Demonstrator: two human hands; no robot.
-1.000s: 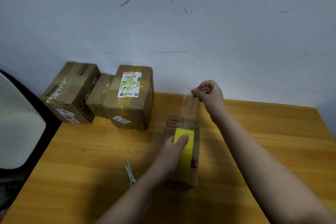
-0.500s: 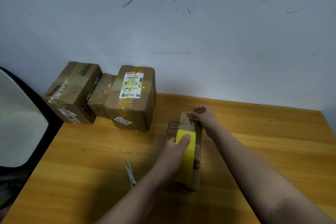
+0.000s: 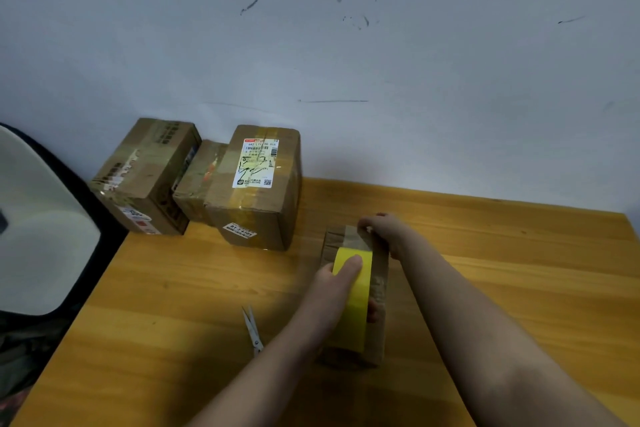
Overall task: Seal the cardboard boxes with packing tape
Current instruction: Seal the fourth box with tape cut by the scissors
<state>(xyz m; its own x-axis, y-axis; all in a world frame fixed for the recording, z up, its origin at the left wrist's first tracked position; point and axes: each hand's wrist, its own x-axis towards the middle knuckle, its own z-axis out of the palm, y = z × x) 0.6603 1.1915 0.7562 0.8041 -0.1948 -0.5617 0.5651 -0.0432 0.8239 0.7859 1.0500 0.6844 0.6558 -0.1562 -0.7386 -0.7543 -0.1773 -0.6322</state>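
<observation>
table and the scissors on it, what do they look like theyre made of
Table: looks like wood or wood veneer, orange-yellow with visible grain lines and a light sheen. Scissors: blades look like bare metal, pale and shiny; the handles are too small to judge.

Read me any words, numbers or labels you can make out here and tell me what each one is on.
"81-3 4303", roughly, blurred: small sticker on the front of the labelled box.
"642 L71?-00 015", uncertain: top line of the white shipping label on that box.
The rest of that label, its barcode and QR code: too small.
Stickers on the left box: blurred, unreadable.

Wooden table [image 3: 519, 274] bears cardboard boxes [image 3: 256, 187] and scissors [image 3: 252, 328].
</observation>
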